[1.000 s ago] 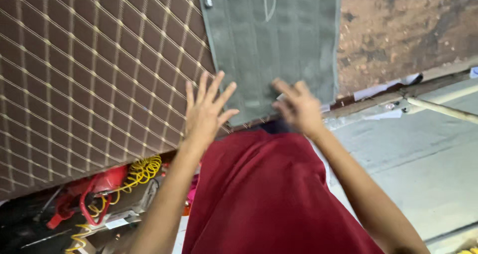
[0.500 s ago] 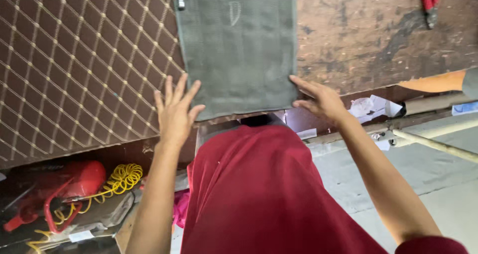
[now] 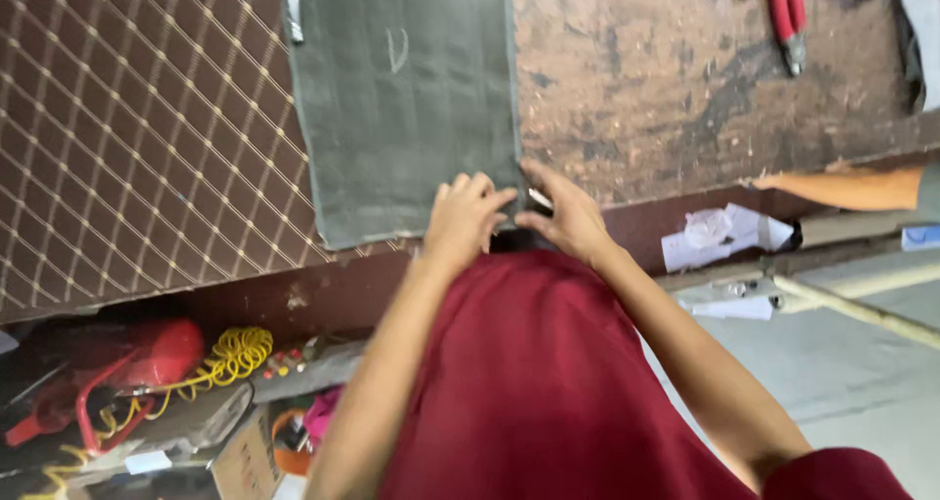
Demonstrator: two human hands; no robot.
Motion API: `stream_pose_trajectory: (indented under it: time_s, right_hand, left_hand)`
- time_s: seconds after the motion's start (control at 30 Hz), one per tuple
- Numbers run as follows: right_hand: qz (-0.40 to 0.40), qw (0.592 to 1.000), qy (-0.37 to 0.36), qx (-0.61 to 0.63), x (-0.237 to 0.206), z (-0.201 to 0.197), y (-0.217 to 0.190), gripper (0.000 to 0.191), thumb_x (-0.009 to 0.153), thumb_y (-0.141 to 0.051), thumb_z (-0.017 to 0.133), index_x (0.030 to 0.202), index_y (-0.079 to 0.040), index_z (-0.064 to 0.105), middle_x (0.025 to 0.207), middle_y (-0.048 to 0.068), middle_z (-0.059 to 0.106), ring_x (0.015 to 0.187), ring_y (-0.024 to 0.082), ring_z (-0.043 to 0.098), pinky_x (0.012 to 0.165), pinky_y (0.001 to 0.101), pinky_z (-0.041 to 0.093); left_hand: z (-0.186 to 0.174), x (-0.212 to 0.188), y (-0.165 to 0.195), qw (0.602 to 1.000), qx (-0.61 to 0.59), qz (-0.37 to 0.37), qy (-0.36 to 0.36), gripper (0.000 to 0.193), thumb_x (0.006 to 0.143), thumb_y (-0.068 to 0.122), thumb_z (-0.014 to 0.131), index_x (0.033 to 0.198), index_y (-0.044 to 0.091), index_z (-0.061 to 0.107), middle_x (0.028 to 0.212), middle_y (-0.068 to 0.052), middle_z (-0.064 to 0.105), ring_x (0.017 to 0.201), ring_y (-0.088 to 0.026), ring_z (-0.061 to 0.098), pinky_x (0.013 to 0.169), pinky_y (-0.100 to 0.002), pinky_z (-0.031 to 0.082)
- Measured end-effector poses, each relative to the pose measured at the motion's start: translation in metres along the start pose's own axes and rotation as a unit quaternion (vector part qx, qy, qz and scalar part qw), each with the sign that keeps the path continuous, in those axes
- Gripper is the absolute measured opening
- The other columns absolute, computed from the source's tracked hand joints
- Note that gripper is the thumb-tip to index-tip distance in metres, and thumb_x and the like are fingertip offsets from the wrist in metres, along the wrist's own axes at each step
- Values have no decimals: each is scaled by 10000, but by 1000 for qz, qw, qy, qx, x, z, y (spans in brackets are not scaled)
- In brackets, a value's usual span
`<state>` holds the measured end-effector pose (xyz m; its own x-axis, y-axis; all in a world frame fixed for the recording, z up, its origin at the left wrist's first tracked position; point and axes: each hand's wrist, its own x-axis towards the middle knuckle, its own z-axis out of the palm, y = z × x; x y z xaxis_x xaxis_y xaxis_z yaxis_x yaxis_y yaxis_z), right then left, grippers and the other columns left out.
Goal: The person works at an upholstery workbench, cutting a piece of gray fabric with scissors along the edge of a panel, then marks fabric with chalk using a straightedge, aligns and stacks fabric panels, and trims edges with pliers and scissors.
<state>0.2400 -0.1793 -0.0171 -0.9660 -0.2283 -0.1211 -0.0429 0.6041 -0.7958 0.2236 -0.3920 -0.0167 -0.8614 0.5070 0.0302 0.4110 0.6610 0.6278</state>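
Currently both hands pinch the grey fabric panel's (image 3: 406, 108) 5 o'clock corner on the table (image 3: 666, 89) — left hand (image 3: 462, 221), right hand (image 3: 568, 216), fingers closed on it; panel lies flat, corner work unfinished.

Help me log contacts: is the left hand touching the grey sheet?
Touching. The head view shows the left hand with its fingers curled on the near right corner of the grey sheet, beside the right hand.

Operator wears a dark red garment (image 3: 548, 382); short sleeve at lower right of frame; forearms bare, no gloves.
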Motion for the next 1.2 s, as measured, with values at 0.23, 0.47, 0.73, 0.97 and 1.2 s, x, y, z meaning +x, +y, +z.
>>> stream_pose_trajectory:
  time_s: [0.23,0.47,0.73,0.97,1.2]
  right_hand:
    - [230,971,59,38,-23,27,-4,326,826,-243,837,1001,-19,676,934,183,736,859,298,716,773,403,546]
    - [234,951,199,-29,-26,58,-29,288,802,-151,836,953,18,659,881,222,712,825,401,687,721,469,520]
    - [316,916,229,89,-24,71,-24,282,777,-157,822,980,-28,675,805,155,737,748,304,741,686,409,554]
    - [286,930,196,123,-25,66,-19,272,831,-135,814,995,5,648,843,163,729,783,295,718,710,395,558]
    - [285,929,229,56,-23,60,-27,338,802,-146,818,1048,-12,630,930,168,739,866,338,729,741,427,559]
  left_hand:
    - [1,0,-4,1000,-20,16,-13,374,884,201,743,1258,191,724,1051,-18,590,991,-247,537,819,-404,400]
    - [-2,2,1,999,-36,2,-21,386,874,198,749,1259,189,722,1049,-31,592,995,-254,541,824,-405,396]
    - [-2,1,-1,999,-36,10,-32,434,875,194,751,1302,190,675,1064,-46,592,1018,-264,551,836,-421,407]
    - [3,-1,-8,998,-29,10,-51,621,868,197,761,1457,189,562,1067,-54,579,1017,-271,549,837,-424,410]
    - [-3,5,3,995,24,-25,-98,648,850,205,783,1466,231,584,1091,-65,552,1043,-267,539,842,-431,416]
